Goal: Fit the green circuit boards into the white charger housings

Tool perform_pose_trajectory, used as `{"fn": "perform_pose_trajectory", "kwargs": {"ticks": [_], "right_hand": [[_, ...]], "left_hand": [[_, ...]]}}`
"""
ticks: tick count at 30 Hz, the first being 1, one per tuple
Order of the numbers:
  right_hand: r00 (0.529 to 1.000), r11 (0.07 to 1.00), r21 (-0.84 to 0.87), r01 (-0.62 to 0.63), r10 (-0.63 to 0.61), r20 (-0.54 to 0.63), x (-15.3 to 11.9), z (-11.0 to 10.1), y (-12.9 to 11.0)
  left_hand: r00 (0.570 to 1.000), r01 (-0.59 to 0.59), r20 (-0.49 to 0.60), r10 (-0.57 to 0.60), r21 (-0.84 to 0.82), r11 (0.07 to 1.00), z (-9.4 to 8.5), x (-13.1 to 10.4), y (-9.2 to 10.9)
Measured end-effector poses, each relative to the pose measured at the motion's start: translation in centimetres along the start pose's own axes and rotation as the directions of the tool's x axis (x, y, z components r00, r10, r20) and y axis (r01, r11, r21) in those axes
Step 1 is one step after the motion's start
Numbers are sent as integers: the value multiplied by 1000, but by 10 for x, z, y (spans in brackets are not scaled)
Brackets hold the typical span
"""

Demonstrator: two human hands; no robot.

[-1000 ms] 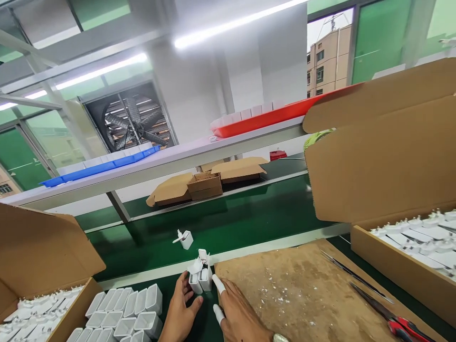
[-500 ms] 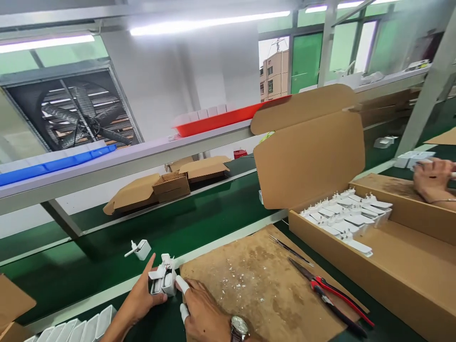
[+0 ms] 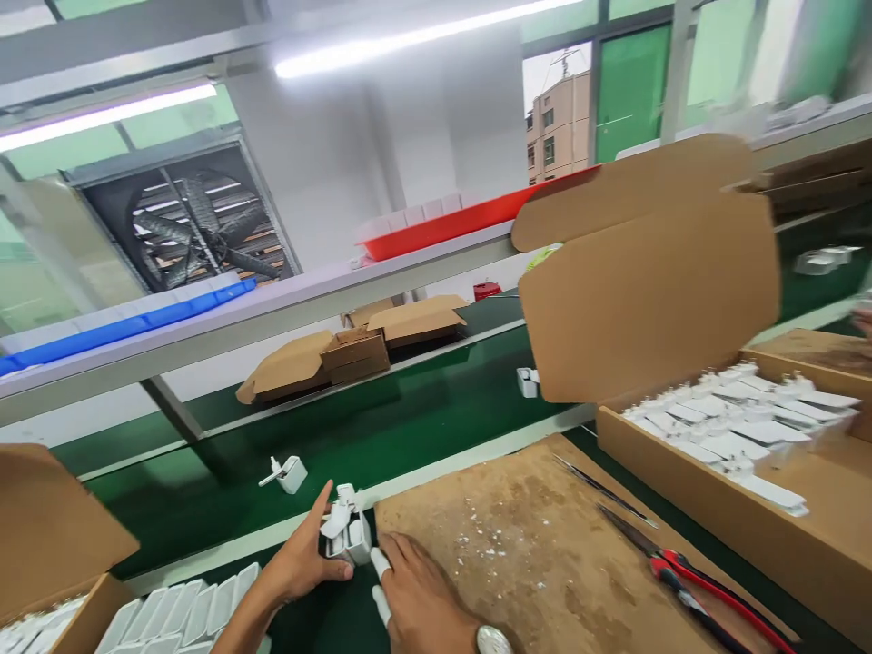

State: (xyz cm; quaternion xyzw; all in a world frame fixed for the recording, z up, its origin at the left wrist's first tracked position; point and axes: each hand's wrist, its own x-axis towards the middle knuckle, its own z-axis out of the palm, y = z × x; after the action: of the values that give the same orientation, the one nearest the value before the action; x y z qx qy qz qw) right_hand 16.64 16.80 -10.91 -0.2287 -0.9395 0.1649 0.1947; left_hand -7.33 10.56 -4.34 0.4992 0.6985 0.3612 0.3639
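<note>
My left hand (image 3: 303, 565) wraps thumb and fingers around a pair of small white plastic cases (image 3: 351, 540), which stand side by side near the belt edge. White lid pieces with pins lie tilted on top of them. My right hand (image 3: 422, 590) rests flat on the cardboard sheet (image 3: 504, 563), fingers stretched out, white covers on two fingertips. Its index fingertip is at the right side of the cases; whether it presses on them I cannot tell. Another white case (image 3: 292, 474) with a pinned lid piece sits on the green belt beyond.
Red-handled pliers (image 3: 671, 563) and tweezers (image 3: 603, 489) lie on the cardboard sheet. A carton (image 3: 681, 495) of white pinned parts stands right. Rows of white cases (image 3: 181, 613) and another carton (image 3: 58, 518) are at left. A co-worker's hand (image 3: 864, 320) shows at the right edge.
The view has turned left, so everything sits further right and more of the left carton and case rows shows. Both hands stay at the same cases, the lid pieces slightly shifted.
</note>
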Motion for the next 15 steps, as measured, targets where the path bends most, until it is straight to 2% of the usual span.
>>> {"fn": "perform_pose_trajectory", "kwargs": {"ticks": [2, 5, 7, 9, 11, 15], "right_hand": [[1000, 1000, -13, -3, 3, 3, 4, 10, 8], [999, 998, 43, 37, -36, -31, 5, 17, 21], [997, 993, 100, 65, -60, -56, 5, 18, 29], [995, 988, 127, 85, -78, -61, 4, 19, 35], [996, 990, 110, 91, -87, -36, 4, 19, 40], [996, 996, 48, 82, -82, 16, 10, 26, 47]], "left_hand": [[1000, 8, -21, -8, 1, 1000, -27, 4, 9], [982, -25, -184, 32, 41, 999, -82, 14, 25], [943, -31, -326, 64, 105, 994, -115, 19, 32], [898, 9, -433, 73, 185, 983, -136, 22, 31], [871, 86, -487, 60, 273, 958, -143, 26, 22], [864, 225, -501, 54, 479, 849, -129, 34, -3]]}}
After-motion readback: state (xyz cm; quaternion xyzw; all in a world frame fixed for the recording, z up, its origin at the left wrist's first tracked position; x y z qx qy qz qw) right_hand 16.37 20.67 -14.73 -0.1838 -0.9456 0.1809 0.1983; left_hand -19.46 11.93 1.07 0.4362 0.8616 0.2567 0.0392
